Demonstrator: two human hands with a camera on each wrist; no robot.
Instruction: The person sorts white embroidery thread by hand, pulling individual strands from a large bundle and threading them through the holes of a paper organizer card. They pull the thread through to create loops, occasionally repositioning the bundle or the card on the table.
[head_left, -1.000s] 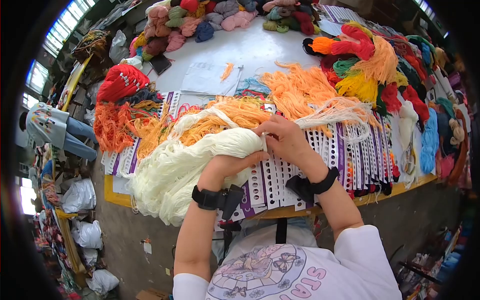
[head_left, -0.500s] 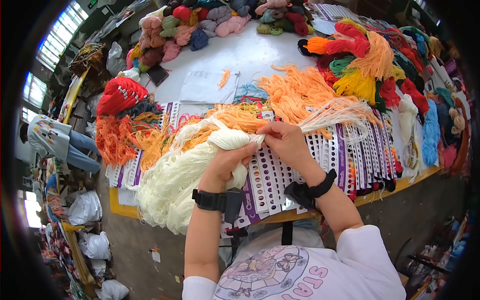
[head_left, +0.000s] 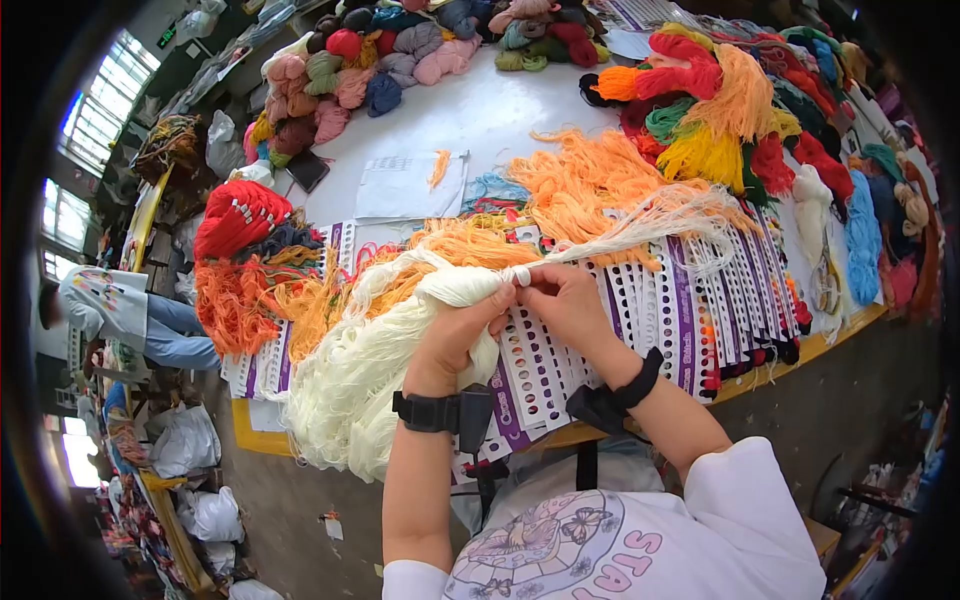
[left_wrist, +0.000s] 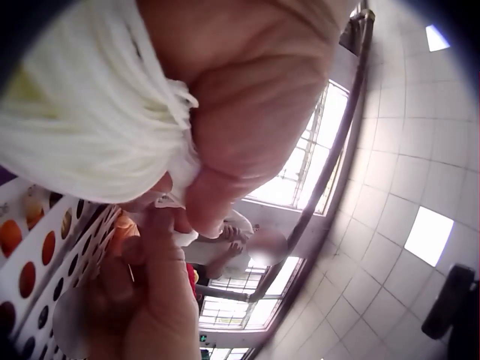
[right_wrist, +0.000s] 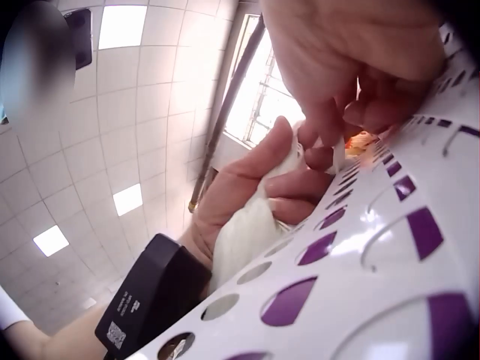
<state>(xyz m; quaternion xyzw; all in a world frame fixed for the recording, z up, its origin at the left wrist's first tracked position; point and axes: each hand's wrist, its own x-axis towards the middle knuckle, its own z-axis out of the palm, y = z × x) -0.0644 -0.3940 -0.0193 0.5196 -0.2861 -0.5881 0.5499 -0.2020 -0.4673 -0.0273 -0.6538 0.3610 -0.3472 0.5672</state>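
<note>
Cream stranded skein tapers towards two o'clock, long axis eight-to-two; left hand grips it; right hand pinches its neck.

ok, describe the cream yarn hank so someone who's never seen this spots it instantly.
In the head view, find the white table and its yellow near edge. Left of centre, beside the hole-punched cross-stitch cards, the left hand grips one end of the cream yarn hank. It's a thick, pale bundle, unlike the orange yarn behind it or the thin white strands to its right.
</note>
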